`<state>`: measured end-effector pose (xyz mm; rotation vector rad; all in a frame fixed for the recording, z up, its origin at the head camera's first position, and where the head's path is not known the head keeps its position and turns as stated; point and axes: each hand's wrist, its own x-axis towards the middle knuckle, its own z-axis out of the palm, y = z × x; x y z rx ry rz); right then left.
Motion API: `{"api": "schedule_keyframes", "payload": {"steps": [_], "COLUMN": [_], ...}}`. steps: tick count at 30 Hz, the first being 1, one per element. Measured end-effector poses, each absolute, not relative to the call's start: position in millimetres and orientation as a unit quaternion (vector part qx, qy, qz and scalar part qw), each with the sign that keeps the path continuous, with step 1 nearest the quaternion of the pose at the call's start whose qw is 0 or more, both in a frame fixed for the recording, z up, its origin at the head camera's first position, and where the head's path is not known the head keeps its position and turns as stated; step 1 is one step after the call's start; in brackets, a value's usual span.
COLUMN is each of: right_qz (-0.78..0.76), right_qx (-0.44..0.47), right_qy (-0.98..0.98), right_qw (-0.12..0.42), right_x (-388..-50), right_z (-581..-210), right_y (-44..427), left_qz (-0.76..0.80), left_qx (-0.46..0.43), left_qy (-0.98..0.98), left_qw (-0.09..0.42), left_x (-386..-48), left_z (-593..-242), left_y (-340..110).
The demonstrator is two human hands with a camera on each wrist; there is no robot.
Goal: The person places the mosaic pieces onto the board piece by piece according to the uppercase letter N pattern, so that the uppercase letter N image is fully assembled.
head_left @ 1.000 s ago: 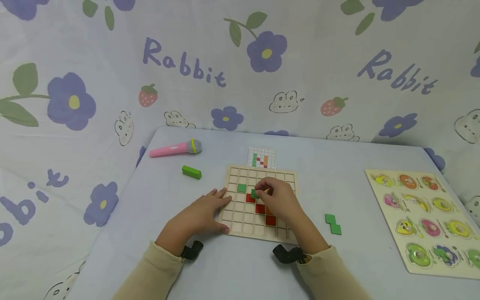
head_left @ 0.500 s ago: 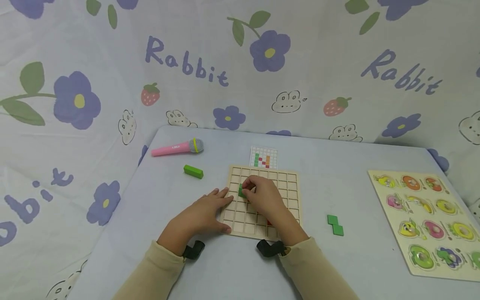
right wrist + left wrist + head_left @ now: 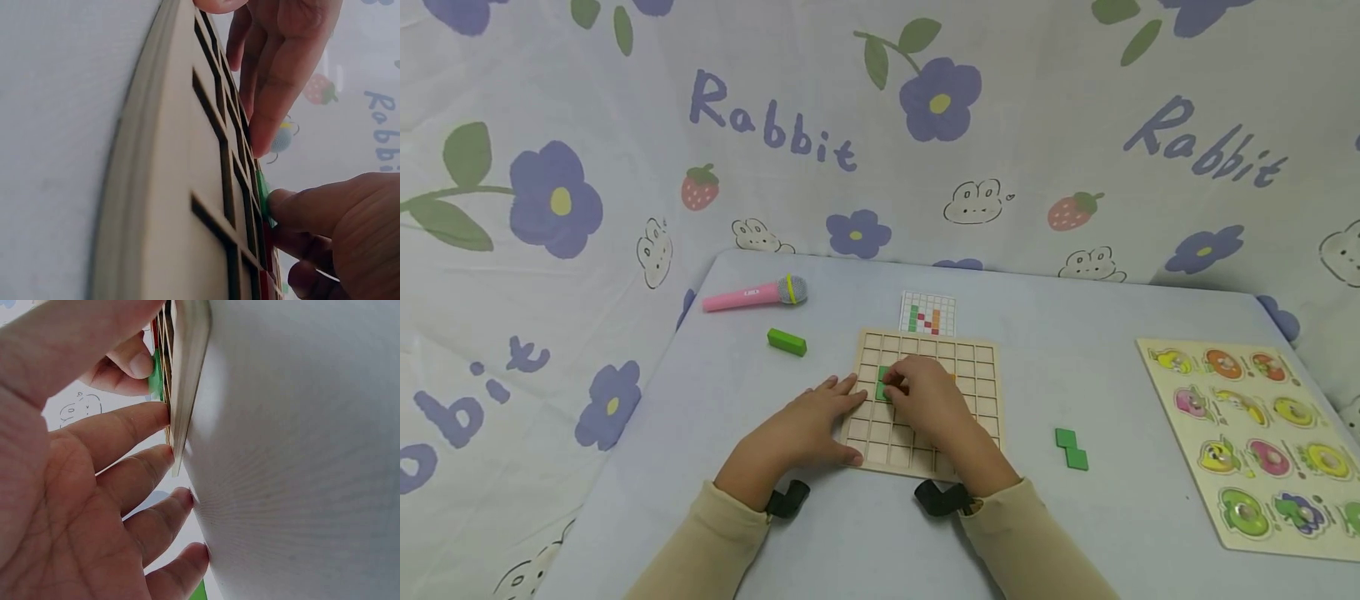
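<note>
A wooden grid board (image 3: pixel 988 408) lies on the table. My left hand (image 3: pixel 805 427) rests at its left edge with fingers spread; in the left wrist view, some fingertips of the left hand (image 3: pixel 94 487) touch the board's edge. With thumb and fingertips my right hand (image 3: pixel 928 400) pinches a green square tile (image 3: pixel 881 391) at a left-side cell, directly below another green tile (image 3: pixel 882 371). The right wrist view shows the thumb against the green tile (image 3: pixel 263 192), with a red tile (image 3: pixel 268 240) beside it. A bit of orange tile (image 3: pixel 953 377) peeks out behind the right hand.
A pattern card (image 3: pixel 928 314) lies behind the board. Farther left are a green block (image 3: pixel 787 342) and a pink toy microphone (image 3: pixel 752 296). Two green tiles (image 3: pixel 1071 448) lie right of the board, and a fruit puzzle board (image 3: pixel 1240 417) sits at the far right.
My right hand has moved left across the board with the green tile, lowering it to the cell below the other green tile. My left hand has stayed at the board's edge.
</note>
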<state>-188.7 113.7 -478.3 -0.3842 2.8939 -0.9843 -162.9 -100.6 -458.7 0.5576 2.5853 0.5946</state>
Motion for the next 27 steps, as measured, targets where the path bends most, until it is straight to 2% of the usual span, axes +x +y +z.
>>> {"api": "schedule_keyframes", "payload": {"steps": [10,15,21,27], "right_qz": [-0.31,-0.33,-0.346,-0.31], "right_qx": [-0.13,-0.119,-0.094,-0.052], "right_qy": [0.942,0.936,0.933,0.949], "right_qw": [0.023,0.034,0.024,0.006], "right_x": [-190,-190,-185,-171], "right_z": [-481,-467,-442,-435], "right_y": [114,126,164,220], "left_qz": [0.212,0.212,0.21,0.214], "left_qx": [0.199,0.196,0.189,0.191], "left_qy": [0.932,0.932,0.933,0.932], "left_qw": [0.215,0.219,0.222,0.22], "left_x": [-163,-162,-162,-162], "left_z": [-458,-458,-460,-459], "left_y": [-101,-100,-98,-100]}}
